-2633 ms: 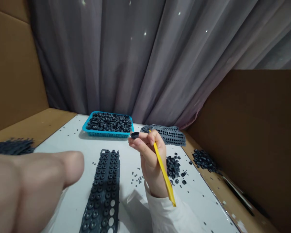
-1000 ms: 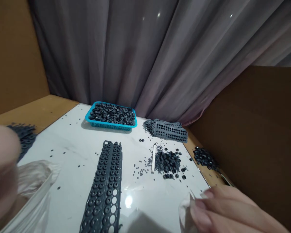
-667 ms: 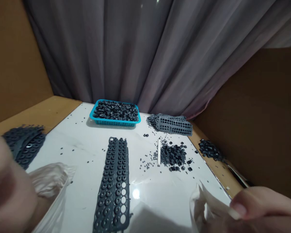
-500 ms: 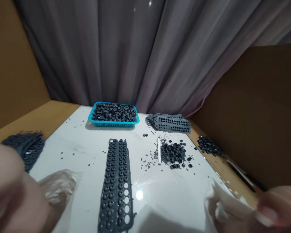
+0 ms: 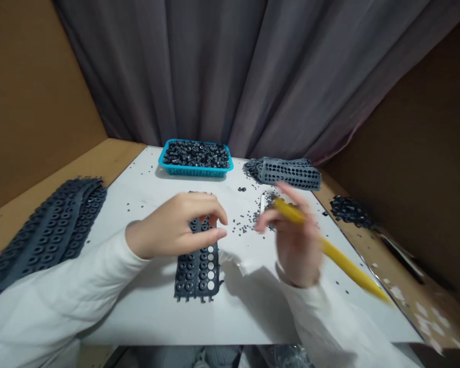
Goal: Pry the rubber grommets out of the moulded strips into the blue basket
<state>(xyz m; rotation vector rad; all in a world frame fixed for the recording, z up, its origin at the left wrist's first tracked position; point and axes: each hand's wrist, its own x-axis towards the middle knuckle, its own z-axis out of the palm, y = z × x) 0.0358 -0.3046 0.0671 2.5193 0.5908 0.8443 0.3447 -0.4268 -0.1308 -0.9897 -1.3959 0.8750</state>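
My left hand hovers over a dark rubber sheet with rows of raised rings and a column of round holes along its right side. Its fingers are curved, with thumb and forefinger apart and nothing between them; the hand hides the sheet's upper part. To the right, my right hand is blurred by motion. A long yellow stick-like tool with a dark tip rests in its grip, too smeared to name exactly. Behind this hand lies a partly hidden white stick beside small dark bits.
A blue basket full of small dark rubber pieces stands at the back. Perforated sheets lie right of it. More ringed sheets are stacked at left. A dark pile sits by the right cardboard wall.
Both hands have come from the lower corners in over the table's middle. The yellow tool now shows in my right hand. The view has tilted and shifted, showing the table's front edge.
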